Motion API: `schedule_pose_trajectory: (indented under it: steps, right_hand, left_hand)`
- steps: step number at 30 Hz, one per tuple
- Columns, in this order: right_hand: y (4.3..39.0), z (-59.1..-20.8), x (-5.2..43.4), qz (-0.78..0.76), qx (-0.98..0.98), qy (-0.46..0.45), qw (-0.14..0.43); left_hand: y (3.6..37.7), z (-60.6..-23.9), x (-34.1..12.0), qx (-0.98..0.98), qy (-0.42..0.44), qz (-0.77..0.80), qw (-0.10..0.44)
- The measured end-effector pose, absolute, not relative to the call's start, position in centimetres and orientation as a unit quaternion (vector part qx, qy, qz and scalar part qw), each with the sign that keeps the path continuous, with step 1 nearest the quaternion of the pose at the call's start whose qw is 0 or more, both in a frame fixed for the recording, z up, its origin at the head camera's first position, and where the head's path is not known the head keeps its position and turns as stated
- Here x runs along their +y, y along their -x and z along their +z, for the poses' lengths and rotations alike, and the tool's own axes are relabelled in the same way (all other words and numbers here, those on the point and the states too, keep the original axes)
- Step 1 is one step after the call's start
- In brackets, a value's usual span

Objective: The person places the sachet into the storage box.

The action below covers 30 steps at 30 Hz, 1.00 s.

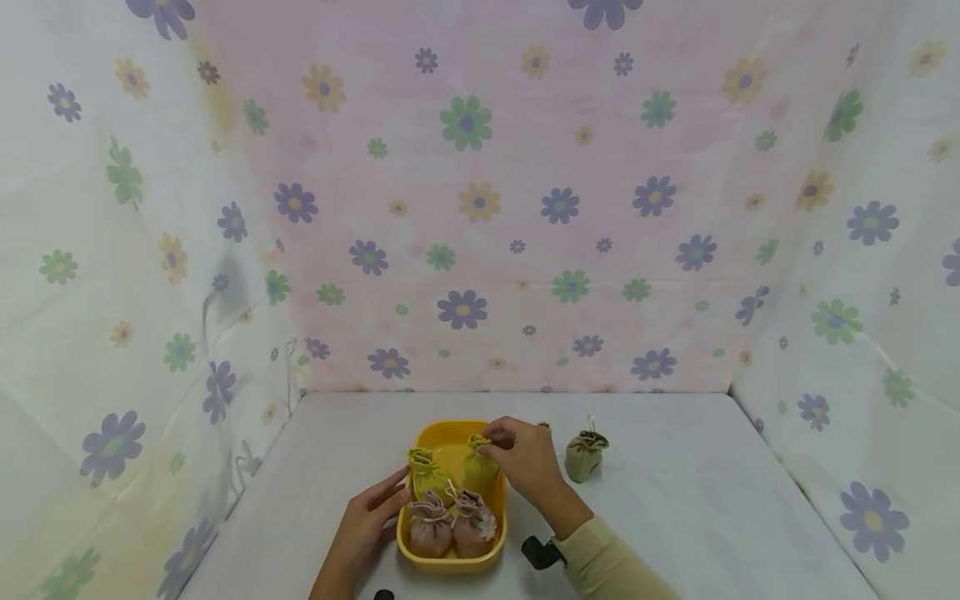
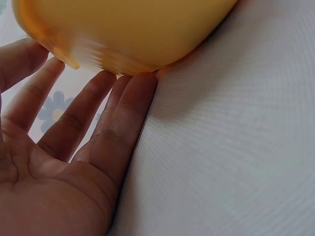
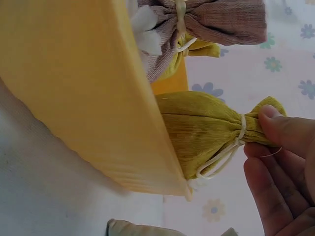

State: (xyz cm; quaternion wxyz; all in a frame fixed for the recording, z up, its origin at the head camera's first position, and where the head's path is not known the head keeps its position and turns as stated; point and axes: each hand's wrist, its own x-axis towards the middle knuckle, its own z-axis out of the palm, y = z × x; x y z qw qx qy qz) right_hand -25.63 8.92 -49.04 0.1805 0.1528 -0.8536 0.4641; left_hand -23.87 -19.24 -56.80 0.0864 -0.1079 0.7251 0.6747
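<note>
A yellow tray point(image 1: 452, 562) point(image 2: 133, 29) point(image 3: 74, 88) sits on the white table near me. In it stand two pinkish-brown drawstring pouches point(image 1: 452, 525) point(image 3: 216, 19) at the front and two yellow-green ones behind. My right hand point(image 1: 525, 457) point(image 3: 283, 157) pinches the gathered neck of the right yellow-green pouch point(image 1: 477, 467) point(image 3: 206, 130), which is inside the tray. My left hand point(image 1: 375, 517) point(image 2: 74, 142) lies with straight fingers against the tray's left wall. The other yellow-green pouch point(image 1: 427, 471) stands at the back left of the tray.
An olive pouch point(image 1: 585, 454) point(image 3: 133, 229) stands on the table just right of the tray. Flowered cloth walls point(image 1: 480, 208) close in the left, back and right sides. The white tabletop point(image 1: 712, 500) stretches out to the right.
</note>
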Motion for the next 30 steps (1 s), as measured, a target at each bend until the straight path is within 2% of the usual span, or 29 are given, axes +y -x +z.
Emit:
schedule_pose_trajectory:
  steps: [14, 30]
  right_hand:
    - [25.2, -50.7, 8.6, 0.434, -0.878, -0.141, 0.144]
    - [25.0, -50.5, 8.5, 0.435, -0.879, -0.155, 0.12]
  left_hand:
    - [23.8, -56.8, -19.0, 0.728, 0.11, 0.673, 0.076]
    - [23.8, -56.8, -19.0, 0.721, 0.114, 0.679, 0.075]
